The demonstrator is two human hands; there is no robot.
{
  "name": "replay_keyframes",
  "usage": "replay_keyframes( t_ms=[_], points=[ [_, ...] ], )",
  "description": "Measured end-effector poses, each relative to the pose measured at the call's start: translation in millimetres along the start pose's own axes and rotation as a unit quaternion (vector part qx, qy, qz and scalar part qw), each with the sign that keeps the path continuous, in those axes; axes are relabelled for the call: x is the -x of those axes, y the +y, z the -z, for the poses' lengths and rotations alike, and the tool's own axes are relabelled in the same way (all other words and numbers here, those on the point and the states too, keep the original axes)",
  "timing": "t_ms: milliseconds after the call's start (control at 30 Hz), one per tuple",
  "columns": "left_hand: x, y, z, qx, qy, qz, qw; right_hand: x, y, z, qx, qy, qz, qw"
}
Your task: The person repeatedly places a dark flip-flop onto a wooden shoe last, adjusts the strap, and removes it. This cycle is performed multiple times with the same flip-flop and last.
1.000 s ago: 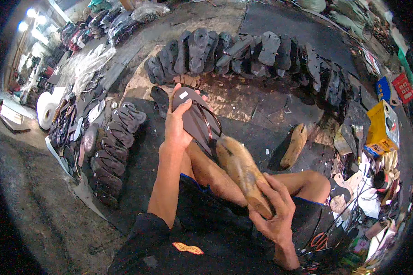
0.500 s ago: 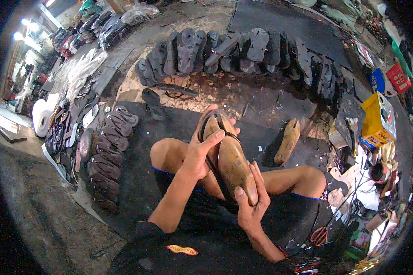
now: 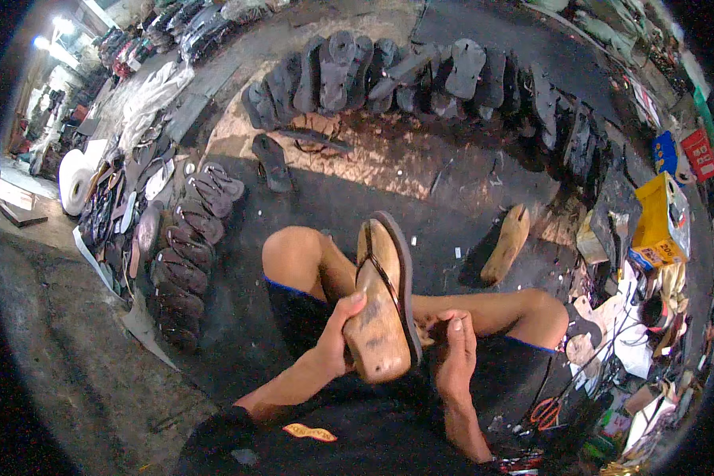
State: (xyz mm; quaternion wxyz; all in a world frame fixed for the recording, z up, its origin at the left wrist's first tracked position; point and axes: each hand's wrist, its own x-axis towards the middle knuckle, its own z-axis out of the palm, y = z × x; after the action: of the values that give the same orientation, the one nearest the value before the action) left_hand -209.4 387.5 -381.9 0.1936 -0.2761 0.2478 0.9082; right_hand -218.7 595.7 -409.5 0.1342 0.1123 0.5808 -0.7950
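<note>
Over my lap stands a wooden shoe last (image 3: 379,325), toe pointing away from me. A dark thong sandal (image 3: 406,278) is fitted on it, its sole edge showing along the right and its black strap crossing the last's front. My left hand (image 3: 335,339) is closed around the last's left side near the heel, thumb on top. Just right of the heel, my right hand (image 3: 454,357) has its fingers curled together, close to the sandal's edge. What those fingers pinch, if anything, is hidden. A second wooden last (image 3: 506,244) lies on the dark mat beyond my right knee.
Dark sandals (image 3: 337,71) stand in a curved row at the far side. More sandals (image 3: 184,266) line up at the left. One lone sandal (image 3: 272,163) lies ahead. At the right are a yellow box (image 3: 657,218), scraps and orange-handled scissors (image 3: 544,413).
The last has come down toward my lap and turned, so the sandal's sole edge now shows on its right. My right hand has left the heel; my left has shifted down toward it.
</note>
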Motion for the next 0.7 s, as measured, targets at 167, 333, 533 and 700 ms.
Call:
replay_keyframes(
  t_ms=[167, 333, 533, 700],
  points=[
    [59.8, -10.9, -29.7, 0.001, 0.037, 0.066, 0.997, 48.8, -35.6, -3.8, 0.164, -0.126, -0.118, 0.971],
    [71.2, -23.2, 0.9, -0.005, -0.036, 0.094, 0.995, 84.5, -10.5, 29.3, 0.006, -0.173, -0.213, 0.962],
    [55.1, 3.6, -73.7, -0.288, -0.193, -0.029, 0.938, 62.2, -2.1, 11.0, -0.074, -0.044, -0.195, 0.977],
    [15.7, -13.3, -60.9, -0.389, -0.029, -0.131, 0.911, 38.8, 4.1, -9.1, -0.194, 0.062, -0.199, 0.958]
  ],
)
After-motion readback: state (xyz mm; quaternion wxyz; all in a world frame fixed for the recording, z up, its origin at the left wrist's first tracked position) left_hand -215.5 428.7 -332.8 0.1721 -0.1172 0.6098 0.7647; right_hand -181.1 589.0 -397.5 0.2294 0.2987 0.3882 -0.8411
